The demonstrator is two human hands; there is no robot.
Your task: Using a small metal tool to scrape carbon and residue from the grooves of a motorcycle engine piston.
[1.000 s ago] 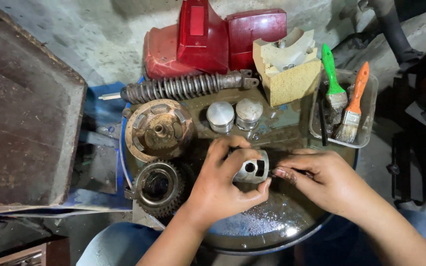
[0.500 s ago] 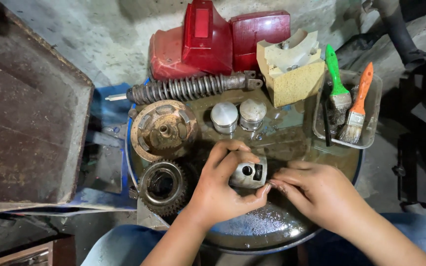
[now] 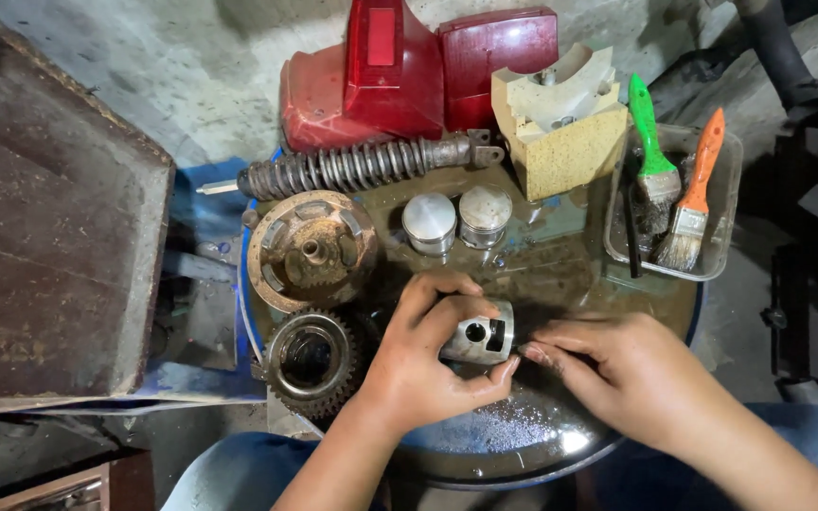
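Note:
My left hand [image 3: 423, 355] grips a small metal piston [image 3: 480, 333] lying on its side over a round greasy drum top [image 3: 560, 274]. My right hand [image 3: 617, 364] is just right of it, fingertips pinched at the piston's open end around something too small to make out. Two more pistons [image 3: 456, 220] stand upright behind my hands. A round clutch hub [image 3: 311, 251] and a toothed gear [image 3: 311, 358] lie to the left.
A coil spring shock absorber [image 3: 362, 166] lies across the back, with red plastic covers [image 3: 418, 76] and a beige block [image 3: 560, 123] behind it. A clear tray [image 3: 712, 270] at right holds green and orange paintbrushes. A dark rusty box [image 3: 49, 218] fills the left.
My right hand has closed in on the piston's end from the right. My left hand has kept its grip on the piston. The view has shifted slightly.

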